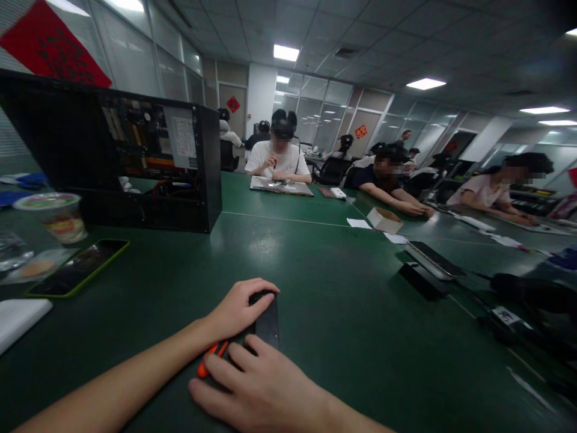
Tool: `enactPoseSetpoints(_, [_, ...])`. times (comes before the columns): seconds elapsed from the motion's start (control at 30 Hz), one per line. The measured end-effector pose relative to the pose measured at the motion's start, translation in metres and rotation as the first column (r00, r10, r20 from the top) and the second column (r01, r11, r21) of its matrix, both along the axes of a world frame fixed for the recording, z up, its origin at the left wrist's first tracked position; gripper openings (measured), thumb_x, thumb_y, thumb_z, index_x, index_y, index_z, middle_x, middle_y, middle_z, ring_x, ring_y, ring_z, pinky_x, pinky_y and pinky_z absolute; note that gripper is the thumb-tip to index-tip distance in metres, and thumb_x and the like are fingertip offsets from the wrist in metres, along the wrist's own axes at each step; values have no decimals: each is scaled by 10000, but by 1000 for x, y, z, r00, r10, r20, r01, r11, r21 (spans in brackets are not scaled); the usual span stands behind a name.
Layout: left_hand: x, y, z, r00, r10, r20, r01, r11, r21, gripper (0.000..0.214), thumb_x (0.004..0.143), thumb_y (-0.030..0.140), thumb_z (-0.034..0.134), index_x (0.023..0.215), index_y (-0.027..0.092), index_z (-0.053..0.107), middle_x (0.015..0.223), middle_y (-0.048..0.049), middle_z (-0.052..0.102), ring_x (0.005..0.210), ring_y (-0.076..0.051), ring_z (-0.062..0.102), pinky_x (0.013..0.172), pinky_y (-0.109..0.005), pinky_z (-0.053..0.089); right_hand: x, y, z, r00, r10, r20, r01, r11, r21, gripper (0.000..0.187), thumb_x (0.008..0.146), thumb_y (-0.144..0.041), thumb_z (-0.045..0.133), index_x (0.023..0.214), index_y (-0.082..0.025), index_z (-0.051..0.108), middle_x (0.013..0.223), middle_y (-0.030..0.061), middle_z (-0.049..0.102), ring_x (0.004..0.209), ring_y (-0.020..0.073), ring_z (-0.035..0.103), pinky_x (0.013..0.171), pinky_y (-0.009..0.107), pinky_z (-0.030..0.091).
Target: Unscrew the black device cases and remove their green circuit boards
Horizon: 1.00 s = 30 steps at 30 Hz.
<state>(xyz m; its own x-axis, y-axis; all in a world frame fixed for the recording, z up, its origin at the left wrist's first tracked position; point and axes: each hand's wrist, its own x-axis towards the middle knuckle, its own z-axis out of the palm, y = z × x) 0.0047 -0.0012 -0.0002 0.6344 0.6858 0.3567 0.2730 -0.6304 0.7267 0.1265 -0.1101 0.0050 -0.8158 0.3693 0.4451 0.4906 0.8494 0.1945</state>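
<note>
My left hand (241,310) is closed around the far end of a flat, black, rectangular piece (267,323), its thumb lying across the top. The piece is partly covered by both hands, and I cannot make out what it is. Nearer to me, my right hand (270,385) is palm down with its fingers curved and apart. Its fingertips are over or against a tool with orange-and-black handles (208,361) beside the black piece. The tool's working end is hidden, and so is the underside of my right hand.
An open black computer case (205,168) stands on the green table (315,288) at left. Near it are a phone (81,264) and a plastic cup (63,219). A small box (384,220), a dark device (435,258) and cables lie at right. Several people sit around.
</note>
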Motion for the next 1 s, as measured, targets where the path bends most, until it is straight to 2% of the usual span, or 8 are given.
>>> enactPoseSetpoints(0.23, [-4,5,-1,997,-71,-29,70,997,-15,266,1007,288,534,1169,222,735,1193,-53,751,1118,-218,684,1020,-360,501,-30,4,-5,992,-127,10,126,989,70,184,1000,-213,469,965,-131,630,905,64,597,787,207,538,617,345,402])
enactPoseSetpoints(0.37, [-9,3,11,982,-123,-142,116,992,-52,383,890,316,693,1259,215,685,1278,-73,712,1174,-267,651,1060,-416,478,-16,7,3,997,-20,-74,30,991,128,183,1013,-228,464,991,-164,634,899,35,660,713,175,540,627,343,407])
enactPoseSetpoints(0.5, [-12,3,12,971,-164,-175,151,985,-86,457,852,313,728,1296,224,661,1305,-84,690,1194,-284,633,1072,-447,471,13,8,27,956,178,-235,-152,981,122,167,1015,-214,472,1021,-189,636,857,-8,691,628,133,527,606,320,424])
enactPoseSetpoints(0.6, [-10,6,6,967,-161,-199,154,987,-50,535,799,338,790,1309,245,656,1314,-88,678,1200,-300,622,1086,-469,456,34,9,46,805,243,-541,-258,965,50,254,1044,-248,421,1232,-158,566,923,42,698,756,144,626,656,293,507])
enactPoseSetpoints(0.7, [-9,7,3,970,-148,-194,145,989,-28,554,783,401,820,1290,240,667,1284,-88,686,1173,-301,630,1056,-456,475,51,20,62,503,29,-864,-148,987,-53,319,1038,-262,450,1347,-218,518,972,42,654,826,156,641,673,300,550])
enactPoseSetpoints(0.77, [-9,6,4,967,-157,-202,156,988,-17,555,813,433,804,1315,250,656,1316,-88,668,1214,-301,611,1074,-454,458,58,32,66,306,-98,-947,-85,988,-130,283,1032,-251,471,1302,-247,556,943,22,621,782,141,617,615,269,531])
enactPoseSetpoints(0.8, [-10,6,5,963,-175,-203,176,984,-14,557,835,439,788,1339,254,641,1343,-90,654,1241,-299,598,1090,-453,445,60,38,66,255,-133,-958,-77,985,-157,258,1031,-253,477,1270,-247,572,923,14,611,764,133,606,591,252,517])
enactPoseSetpoints(1.0, [-9,4,6,965,-190,-179,189,982,-23,518,898,425,732,1364,239,609,1355,-92,652,1235,-280,607,1075,-424,455,60,52,33,241,-177,-954,-42,980,-192,290,1036,-279,434,1307,-252,531,965,23,611,811,147,601,635,278,528])
